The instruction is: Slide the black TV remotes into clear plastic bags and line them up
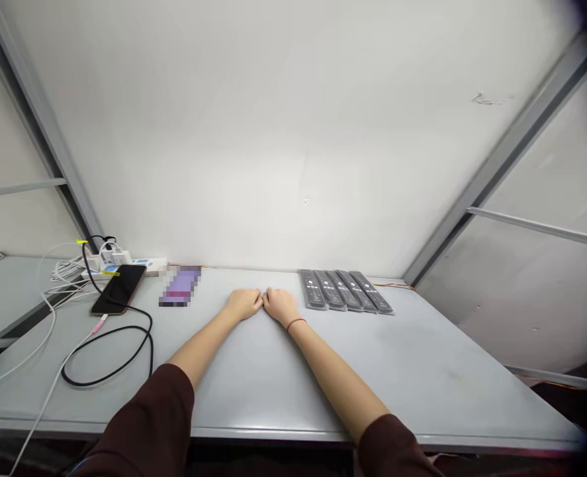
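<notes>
Both my hands rest as fists on the grey tabletop [273,391], side by side near its middle. My left hand [244,303] is closed, its knuckles meeting those of my right hand [279,307], which is closed too. Nothing shows in either fist. A thin red cord bracelet [296,322] circles my right wrist. Just to the right of that hand lie several black remote controls [343,291] in clear plastic sleeves, lined up in a slanted row and apart from my fingers.
At the left lies a smartphone [119,289], with a black cable [149,341] looped beside it. Behind it a white power strip [149,266] holds plugs and tangled white cables. A blurred-out purple item [181,286] sits nearby. A white wall panel [283,146] and grey metal posts [497,156] bound the table.
</notes>
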A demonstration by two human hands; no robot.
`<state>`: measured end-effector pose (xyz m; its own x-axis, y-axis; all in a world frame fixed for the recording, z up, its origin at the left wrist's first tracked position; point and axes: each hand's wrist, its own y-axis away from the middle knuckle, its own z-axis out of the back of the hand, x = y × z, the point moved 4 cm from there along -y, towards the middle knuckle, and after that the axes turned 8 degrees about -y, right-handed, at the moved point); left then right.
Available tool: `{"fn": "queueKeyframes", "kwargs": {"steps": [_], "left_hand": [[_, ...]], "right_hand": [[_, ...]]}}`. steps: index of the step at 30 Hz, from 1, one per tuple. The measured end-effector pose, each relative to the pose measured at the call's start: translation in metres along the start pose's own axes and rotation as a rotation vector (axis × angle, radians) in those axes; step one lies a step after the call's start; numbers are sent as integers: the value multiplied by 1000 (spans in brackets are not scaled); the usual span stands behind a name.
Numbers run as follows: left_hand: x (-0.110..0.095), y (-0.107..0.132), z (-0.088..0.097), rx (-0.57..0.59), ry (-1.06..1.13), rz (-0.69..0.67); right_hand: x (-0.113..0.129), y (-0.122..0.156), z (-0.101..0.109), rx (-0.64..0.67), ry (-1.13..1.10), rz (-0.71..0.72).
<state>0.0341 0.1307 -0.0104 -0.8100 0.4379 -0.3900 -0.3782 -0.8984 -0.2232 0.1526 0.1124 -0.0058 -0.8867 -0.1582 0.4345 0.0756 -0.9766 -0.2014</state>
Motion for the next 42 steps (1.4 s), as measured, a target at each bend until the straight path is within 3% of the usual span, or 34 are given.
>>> {"fn": "queueKeyframes", "kwargs": {"steps": [8, 18, 42], "left_hand": [[4, 2, -2, -38, -19, -5], [-7, 14, 11, -1, -89, -67], [-7, 14, 11, 20, -105, -60]], "right_hand": [[-1, -1, 0, 24, 58, -4], [-7, 6, 4, 43, 79, 5], [-8, 5, 4, 38, 83, 8]]}}
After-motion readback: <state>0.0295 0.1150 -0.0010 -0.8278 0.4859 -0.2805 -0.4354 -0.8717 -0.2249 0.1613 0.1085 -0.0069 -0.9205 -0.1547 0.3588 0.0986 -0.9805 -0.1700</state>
